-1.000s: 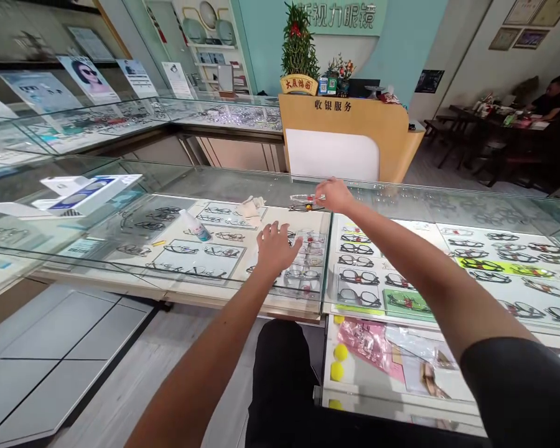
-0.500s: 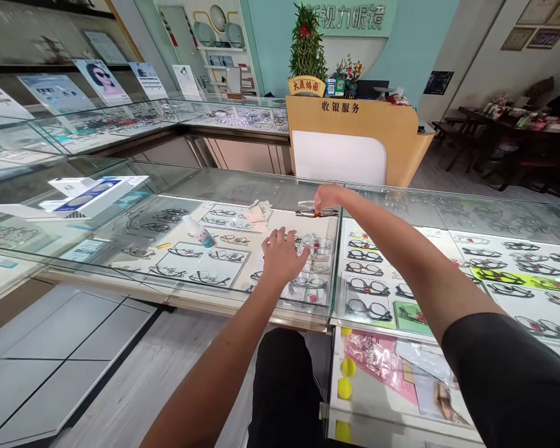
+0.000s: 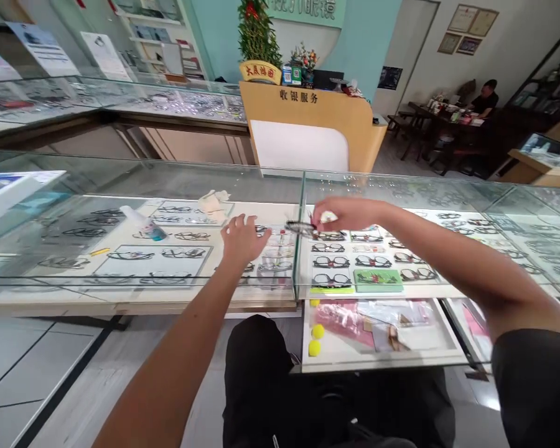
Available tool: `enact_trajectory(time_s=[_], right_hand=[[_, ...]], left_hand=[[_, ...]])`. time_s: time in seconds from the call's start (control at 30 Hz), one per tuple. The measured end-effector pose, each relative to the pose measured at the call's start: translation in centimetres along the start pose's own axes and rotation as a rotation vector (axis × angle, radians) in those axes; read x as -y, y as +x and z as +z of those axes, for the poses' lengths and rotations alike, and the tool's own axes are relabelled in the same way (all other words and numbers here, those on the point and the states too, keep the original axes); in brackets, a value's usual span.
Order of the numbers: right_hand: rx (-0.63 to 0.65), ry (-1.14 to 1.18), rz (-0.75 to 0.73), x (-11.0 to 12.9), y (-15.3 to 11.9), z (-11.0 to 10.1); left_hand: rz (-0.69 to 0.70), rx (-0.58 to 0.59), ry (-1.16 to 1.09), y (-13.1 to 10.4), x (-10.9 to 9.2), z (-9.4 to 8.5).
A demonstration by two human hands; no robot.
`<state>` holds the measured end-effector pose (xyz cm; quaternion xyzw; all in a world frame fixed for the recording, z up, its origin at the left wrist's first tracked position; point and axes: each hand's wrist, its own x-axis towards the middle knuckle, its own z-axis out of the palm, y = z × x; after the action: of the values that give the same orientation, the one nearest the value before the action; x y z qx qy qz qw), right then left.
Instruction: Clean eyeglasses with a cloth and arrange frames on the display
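Observation:
My right hand (image 3: pixel 338 213) pinches a pair of eyeglasses (image 3: pixel 300 228) with dark frames, held out to its left by the glass divider. With fingers spread, my left hand (image 3: pixel 242 239) is over the display counter and holds nothing; whether it touches the glass I cannot tell. Close by it are a crumpled pale cloth (image 3: pixel 213 203) and a spray bottle (image 3: pixel 144 224) with blue liquid, lying tilted. A grey tray (image 3: pixel 154 264) with several glasses is to its left. Below my right hand are rows of frames and a green case (image 3: pixel 378 280).
Upright glass panes, including a divider (image 3: pixel 300 249), edge the counter. An open drawer (image 3: pixel 415 359) with plastic packets juts out near my knees. Beyond stands a wooden cashier desk (image 3: pixel 308 111). A person (image 3: pixel 486 99) sits at a table at the far right.
My view has swung to the right. My right hand has brought the eyeglasses nearer and lower, to the divider. My left hand stays spread over the counter.

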<state>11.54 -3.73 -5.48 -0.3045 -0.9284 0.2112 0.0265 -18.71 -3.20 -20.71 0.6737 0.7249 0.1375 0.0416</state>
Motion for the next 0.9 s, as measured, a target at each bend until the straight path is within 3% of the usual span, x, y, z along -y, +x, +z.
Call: enact_trajectory(time_s=[0.07,0.17,0.27,0.37,0.5,0.63,0.77,0.9], right_hand=[[0.114,0.122,-0.028,1.7,-6.1,1.3],[0.215,0.201,0.077,4.1,-13.3,4.2],[0.256,0.17,0.203,4.8,-17.3,7.8],[0.298,0.084,0.249,3.4,-19.1,11.8],[0.248,-0.063,0.316,-0.1,-20.3,16.9],[0.065,-0.242,0.455,-5.1,-21.0,20.0],[-0.158,-0.436,0.605,-12.1,-21.0,20.5],[-0.309,-0.568,0.696,-20.2,-20.7,19.6]], left_hand=[[0.011,-0.023,0.007,0.1,-0.1,0.3],[0.034,-0.037,0.028,0.1,-0.2,0.5],[0.06,-0.03,0.05,0.1,-1.1,0.3],[0.09,0.035,0.044,-0.1,-3.7,0.4],[0.194,0.113,0.049,-0.8,-9.0,1.4],[0.253,0.166,0.077,-0.4,-13.8,3.0],[0.165,0.196,0.079,1.5,-18.1,4.1],[-0.051,0.206,0.04,2.8,-22.2,5.2]])
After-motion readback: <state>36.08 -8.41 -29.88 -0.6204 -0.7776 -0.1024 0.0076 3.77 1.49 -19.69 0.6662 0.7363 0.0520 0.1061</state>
